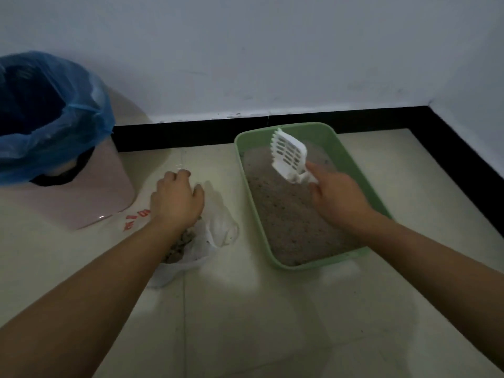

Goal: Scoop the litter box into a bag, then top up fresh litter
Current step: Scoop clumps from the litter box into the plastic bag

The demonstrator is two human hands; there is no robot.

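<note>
Scoop (289, 155): over the litter box's (354, 170) far end, blade pointing away, handle gripped by the right hand (335, 195).
Bag (221, 225): on the floor just left of the box, edge gripped in the left hand's (177, 200) curled fingers (clumps show inside).
Path: probably a short carry leftward over the rim.
Nearby: bin (90, 192) far left, out of the way.

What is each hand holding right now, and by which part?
The right hand grips the white scoop by its handle; the left hand holds the plastic bag by its rim.
</note>
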